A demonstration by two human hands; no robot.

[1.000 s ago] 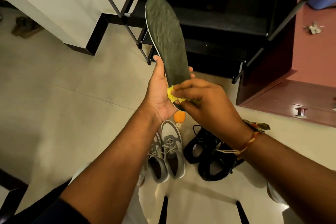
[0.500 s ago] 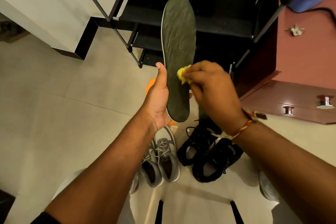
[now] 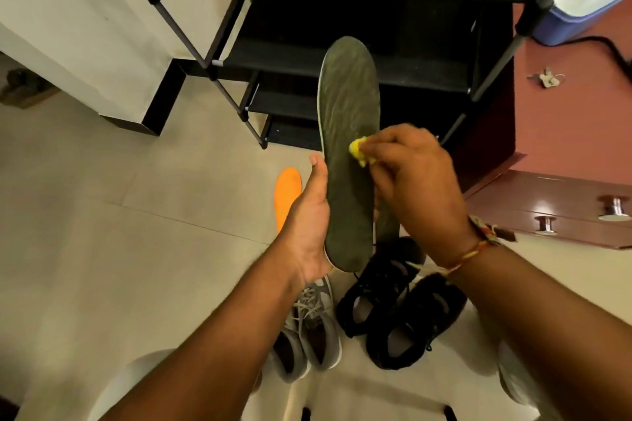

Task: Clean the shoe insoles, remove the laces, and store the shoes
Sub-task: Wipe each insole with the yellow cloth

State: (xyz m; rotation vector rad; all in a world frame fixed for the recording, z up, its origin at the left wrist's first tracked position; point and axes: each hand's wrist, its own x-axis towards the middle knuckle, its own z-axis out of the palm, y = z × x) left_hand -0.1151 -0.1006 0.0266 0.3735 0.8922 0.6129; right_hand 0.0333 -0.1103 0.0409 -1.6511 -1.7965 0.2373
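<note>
Moved: the small yellow cloth wad has travelled up the long dark green foam insole, from the heel end to about its middle; the camera has also dipped, so more of the floor shows.
Left grip: the left hand holds the dark insole by its heel half, thumb laid along the 9 o'clock edge, fingers hidden behind it.
Right grip: the right hand pinches the cloth wad in curled fingertips and presses it on the insole's face.
Insole place: upright in the air, toe at 12 o'clock before the black metal-and-fabric shoe rack.
Floor: a flat orange insole lies at 9 o'clock of the left hand; a pair of grey lace-up sneakers and a pair of black lace-up shoes stand at 6 o'clock, laces in.
Side: brown drawer unit at 3 o'clock.
Stage: likely mid-wipe; the toe half probably needs passes.
Risk: held only at the heel, the bendy insole may fold under the press or slip and drop onto the floor; the tiny wad may escape the fingertips.
Writing: none legible on shoes, insoles or rack.
</note>
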